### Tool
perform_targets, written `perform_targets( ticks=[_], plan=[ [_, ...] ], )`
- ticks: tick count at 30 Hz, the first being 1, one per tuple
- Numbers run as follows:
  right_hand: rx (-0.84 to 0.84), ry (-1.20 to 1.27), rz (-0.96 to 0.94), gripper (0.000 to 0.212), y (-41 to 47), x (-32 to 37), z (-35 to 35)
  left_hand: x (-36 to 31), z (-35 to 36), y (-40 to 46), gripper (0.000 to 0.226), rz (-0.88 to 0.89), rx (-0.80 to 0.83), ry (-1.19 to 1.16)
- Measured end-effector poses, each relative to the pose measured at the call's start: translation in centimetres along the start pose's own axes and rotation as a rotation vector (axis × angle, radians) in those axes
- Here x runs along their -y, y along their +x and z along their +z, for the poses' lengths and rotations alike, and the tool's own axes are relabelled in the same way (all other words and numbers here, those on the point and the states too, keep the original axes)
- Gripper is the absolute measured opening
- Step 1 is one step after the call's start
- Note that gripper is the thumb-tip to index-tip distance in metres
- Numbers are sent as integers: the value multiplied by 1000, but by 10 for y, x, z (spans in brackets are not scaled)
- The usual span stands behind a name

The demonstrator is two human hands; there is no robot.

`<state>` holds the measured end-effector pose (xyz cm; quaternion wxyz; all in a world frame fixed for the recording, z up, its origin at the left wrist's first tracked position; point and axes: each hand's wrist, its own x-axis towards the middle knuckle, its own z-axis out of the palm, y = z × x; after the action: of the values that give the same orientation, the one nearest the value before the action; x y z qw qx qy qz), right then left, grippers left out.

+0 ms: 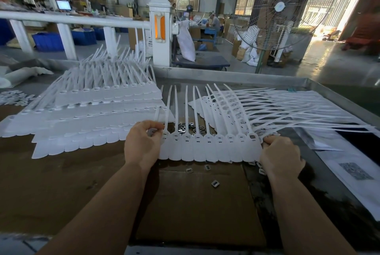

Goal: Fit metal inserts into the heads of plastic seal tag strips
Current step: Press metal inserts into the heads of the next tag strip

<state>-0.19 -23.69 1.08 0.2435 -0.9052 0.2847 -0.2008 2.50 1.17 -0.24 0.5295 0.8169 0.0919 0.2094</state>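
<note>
A joined row of white plastic seal tag strips (209, 148) lies across the near middle of the work table, heads side by side and thin tails fanning away from the person. The left hand (143, 143) pinches the row's left end, thumb and curled fingers closed on the outermost head. The right hand (280, 155) grips the row's right end with its fingers curled over the edge. Small grey metal inserts (214, 183) lie scattered on the brown cardboard sheet (197, 203) just below the row, and more sit behind the heads between the tails. A stack of white strip rows (86, 115) rests to the left, and another fanned pile of white strips (267, 106) lies to the right, inside the grey metal tray rim (339, 98). A large wire-caged standing fan (279, 8) stands beyond the table.
</note>
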Motion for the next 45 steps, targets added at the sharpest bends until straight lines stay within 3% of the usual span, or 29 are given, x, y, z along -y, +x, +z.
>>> perform_targets(
  ticks=[14,30,45],
  plan=[
    [-28,-6,-40,24,3,-5,3,1,1,0,22,15,4,9],
    [-211,235,-122,9,7,-7,2,-3,0,-1,22,2,-4,10],
    [-168,308,-132,22,6,-7,1,-1,1,-2,15,0,-19,11]
  ],
)
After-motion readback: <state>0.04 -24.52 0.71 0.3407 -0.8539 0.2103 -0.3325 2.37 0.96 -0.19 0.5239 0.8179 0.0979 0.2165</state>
